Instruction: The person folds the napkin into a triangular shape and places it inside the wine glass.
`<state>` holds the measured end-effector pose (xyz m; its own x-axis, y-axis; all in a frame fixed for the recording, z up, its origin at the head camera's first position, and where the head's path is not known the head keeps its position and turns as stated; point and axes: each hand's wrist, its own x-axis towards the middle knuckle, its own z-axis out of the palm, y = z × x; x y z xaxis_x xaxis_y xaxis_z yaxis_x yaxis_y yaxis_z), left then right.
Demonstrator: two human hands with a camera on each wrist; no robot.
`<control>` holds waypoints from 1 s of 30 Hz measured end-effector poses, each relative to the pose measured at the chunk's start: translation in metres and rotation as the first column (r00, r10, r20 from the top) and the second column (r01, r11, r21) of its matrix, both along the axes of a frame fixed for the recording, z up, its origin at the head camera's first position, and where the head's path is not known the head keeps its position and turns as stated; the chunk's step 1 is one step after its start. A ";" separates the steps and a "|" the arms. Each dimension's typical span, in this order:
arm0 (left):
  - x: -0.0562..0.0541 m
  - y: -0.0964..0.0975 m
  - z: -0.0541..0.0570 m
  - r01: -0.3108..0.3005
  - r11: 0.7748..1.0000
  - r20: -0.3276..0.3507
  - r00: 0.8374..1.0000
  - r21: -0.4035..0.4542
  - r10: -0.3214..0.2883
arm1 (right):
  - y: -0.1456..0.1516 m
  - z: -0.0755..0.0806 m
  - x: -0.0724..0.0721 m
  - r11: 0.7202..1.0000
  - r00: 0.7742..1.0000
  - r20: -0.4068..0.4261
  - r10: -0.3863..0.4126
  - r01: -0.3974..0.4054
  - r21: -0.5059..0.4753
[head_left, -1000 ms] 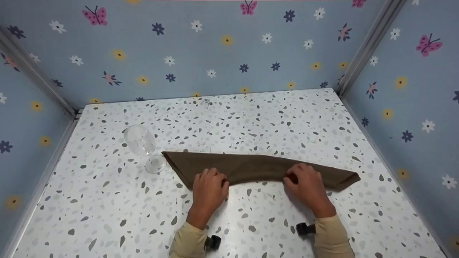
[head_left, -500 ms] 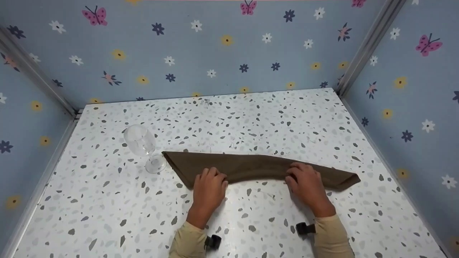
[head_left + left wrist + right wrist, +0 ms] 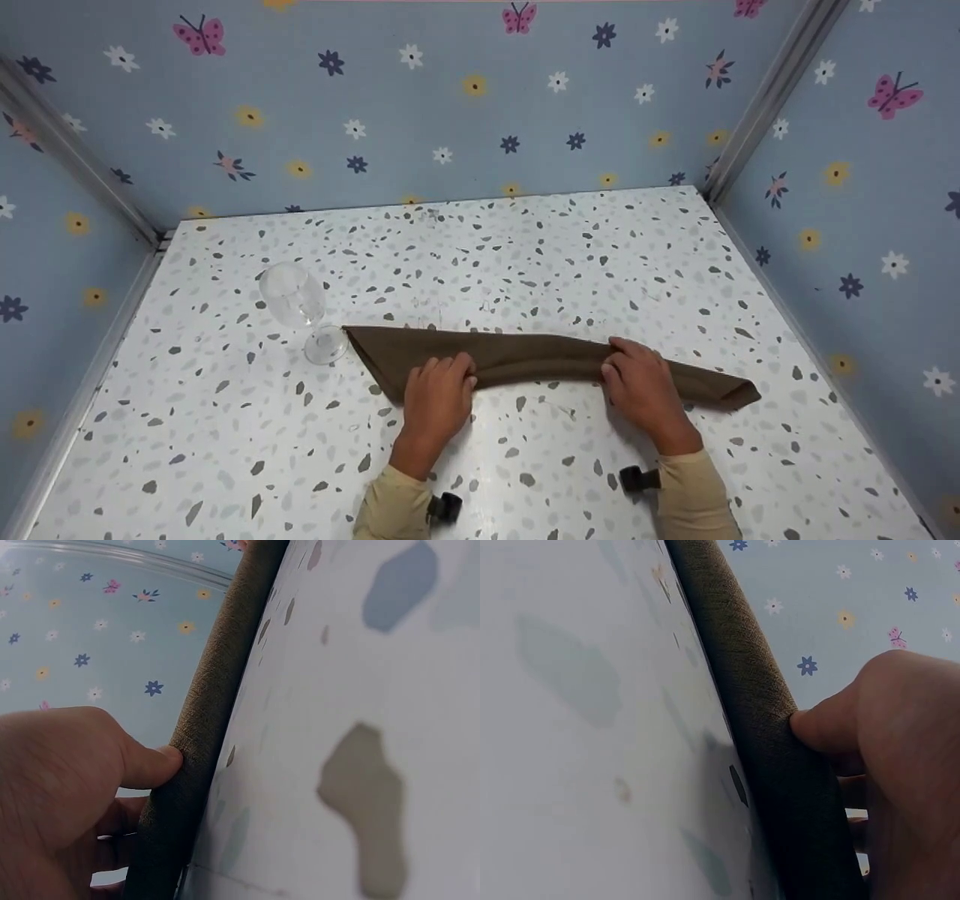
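A brown cloth (image 3: 532, 355), rolled into a long narrow band, lies across the speckled table (image 3: 525, 255). My left hand (image 3: 437, 390) grips its near edge left of the middle, thumb pressed on the roll (image 3: 195, 727) and fingers curled over it. My right hand (image 3: 637, 379) grips the roll (image 3: 757, 697) right of the middle in the same way. Both pointed ends of the cloth stick out past my hands and lie flat.
A clear stemmed glass (image 3: 300, 307) stands just off the cloth's left tip. Blue walls with flowers and butterflies (image 3: 465, 105) close the table at the back and both sides. Bare table surface spreads behind the cloth and at the front.
Both hands have pushed the near edge of the cloth away from me, so the band is narrower and more tightly rolled. The glass has stayed put.
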<state>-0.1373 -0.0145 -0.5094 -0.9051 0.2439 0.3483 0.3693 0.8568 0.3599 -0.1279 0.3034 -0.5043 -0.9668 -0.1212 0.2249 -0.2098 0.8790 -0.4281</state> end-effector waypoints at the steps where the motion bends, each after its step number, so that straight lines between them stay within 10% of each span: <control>1: 0.000 0.000 0.000 0.000 1.000 0.004 1.000 0.006 0.000 | 0.000 0.000 0.000 1.000 1.000 0.009 -0.004 0.004 -0.002; 14: -0.001 0.002 0.000 -0.008 0.999 -0.086 0.996 0.053 0.013 | -0.004 0.001 -0.001 0.998 0.998 0.013 -0.059 0.059 -0.033; 30: 0.001 0.001 0.003 -0.034 0.999 -0.041 0.999 -0.009 0.034 | 0.000 0.001 0.000 0.999 1.000 0.008 -0.025 0.025 -0.025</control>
